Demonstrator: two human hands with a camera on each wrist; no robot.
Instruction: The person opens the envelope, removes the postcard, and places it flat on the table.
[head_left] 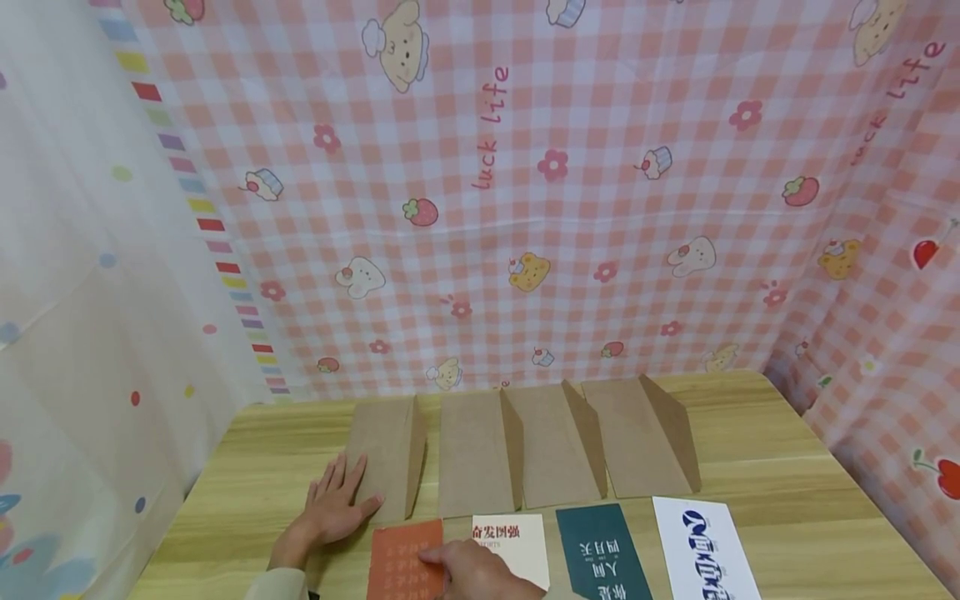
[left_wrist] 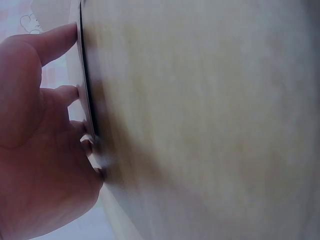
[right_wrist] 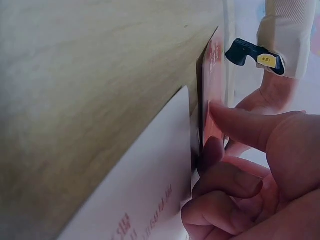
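With its edge pinched between the thumb and index finger of my right hand [head_left: 480, 572], an orange card [head_left: 392, 557] with faint lettering lies low at the front of the table. In the right wrist view the card [right_wrist: 215, 75] stands slightly off the wood, thumb on its printed face. My left hand [head_left: 332, 510] rests with spread fingers on the left side of the leftmost brown paper envelope [head_left: 379, 454], whose flap [head_left: 415, 458] stands up on the right. A cream card [head_left: 525, 546] with red characters is partly hidden behind my right hand.
Further brown envelopes [head_left: 476, 454] with raised flaps stand in a row to the right. In front of them lie a dark green card [head_left: 600, 546] and a white card [head_left: 731, 542] with blue characters. A checked cloth [head_left: 570, 217] hangs behind the wooden table [head_left: 765, 433].
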